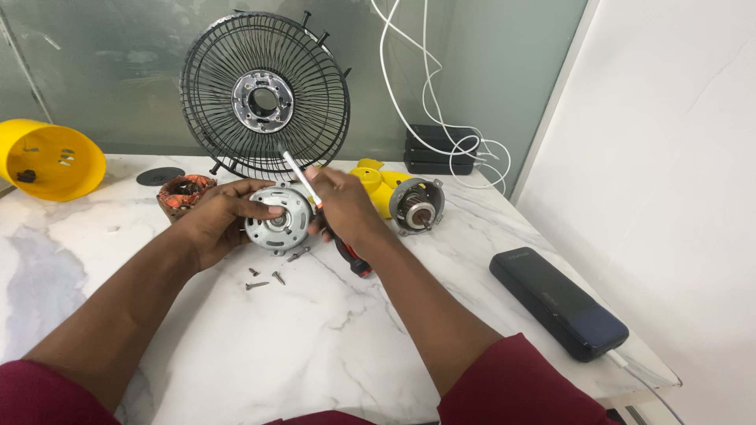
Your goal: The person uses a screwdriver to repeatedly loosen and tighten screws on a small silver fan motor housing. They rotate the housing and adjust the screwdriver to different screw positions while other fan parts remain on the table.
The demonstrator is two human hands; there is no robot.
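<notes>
My left hand (223, 217) grips a round silver motor housing (277, 217) held on edge on the marble table (315, 338). My right hand (344, 206) holds a screwdriver (302, 182) with a red and black handle; its shaft points up and left over the housing's top right edge. A few loose screws (268, 277) lie on the table just below the housing. Behind stands a black wire fan guard (264, 94) with a silver hub, leaning upright.
A copper-wound stator (186, 191) sits left of my left hand. A yellow fan body with a motor part (416, 206) lies to the right. A yellow bowl-shaped cover (49, 160) is far left. A dark power bank (557, 301) lies near the right edge; white cables and black boxes (441, 148) sit behind.
</notes>
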